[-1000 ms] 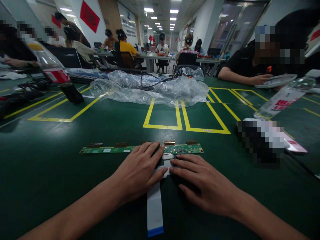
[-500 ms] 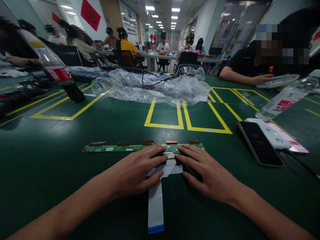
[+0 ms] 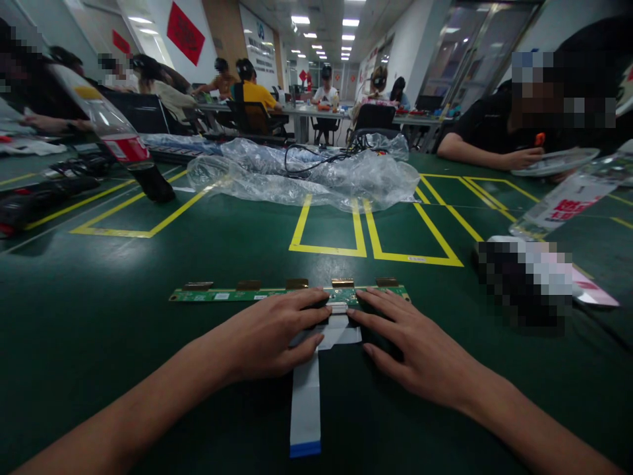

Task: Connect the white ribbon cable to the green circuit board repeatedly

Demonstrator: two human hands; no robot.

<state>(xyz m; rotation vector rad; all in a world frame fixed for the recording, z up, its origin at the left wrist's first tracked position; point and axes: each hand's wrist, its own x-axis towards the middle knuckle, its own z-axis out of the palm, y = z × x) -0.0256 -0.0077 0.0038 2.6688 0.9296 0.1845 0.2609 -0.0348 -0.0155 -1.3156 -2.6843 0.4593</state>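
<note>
A long, narrow green circuit board [image 3: 237,295] lies crosswise on the green table, with several brown tabs along its far edge. A white flat ribbon cable [image 3: 305,402] meets the board's near edge at a pale connector [image 3: 338,308]; it folds sideways and runs toward me, ending in a blue tip. My left hand [image 3: 277,326] lies over the board and the fold of the cable, fingers stretched, index fingertip at the connector's left end. On the other side my right hand [image 3: 408,336] has its fingers apart, index fingertip at the connector's right end. Neither hand grasps anything.
Crumpled clear plastic wrap [image 3: 316,175] with black cables lies beyond yellow tape outlines [image 3: 326,251]. A cola bottle [image 3: 131,148] stands at left; a clear bottle [image 3: 564,204] and a pink-edged item [image 3: 596,288] are at right. A co-worker's arm [image 3: 475,153] rests on the table.
The view has shifted slightly, moving the scene a little to the right. The cable's blue end sits slightly further left and up. Both hands keep nearly the same place at the connector.
</note>
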